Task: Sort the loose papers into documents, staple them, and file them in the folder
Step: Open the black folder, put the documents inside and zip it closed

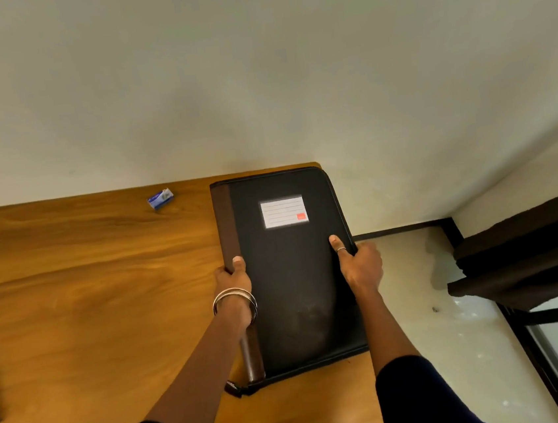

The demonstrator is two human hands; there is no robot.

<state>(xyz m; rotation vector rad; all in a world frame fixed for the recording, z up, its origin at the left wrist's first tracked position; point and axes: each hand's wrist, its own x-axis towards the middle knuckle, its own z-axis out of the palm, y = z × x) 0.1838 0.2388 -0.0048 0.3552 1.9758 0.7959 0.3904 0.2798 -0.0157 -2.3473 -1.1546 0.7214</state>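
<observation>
The left hand (232, 278) grips the brown spine edge of the folder (295, 278), thumb on the cover and fingers curled under. The right hand (362, 263) grips the opposite long edge the same way, thumb pressed on top. The folder is closed and lies at the right end of the surface (90, 300), its right edge projecting past the surface edge over the floor (450, 348). A white label (284, 212) faces up on the cover. Farther off, a small blue box (160, 198), probably staples, lies near the wall. No loose papers are visible.

Risk: the overhang leaves the folder poorly supported; releasing the right-side grip may let it tip and fall. The zipper tab (233, 387) at the near corner may snag during opening.
</observation>
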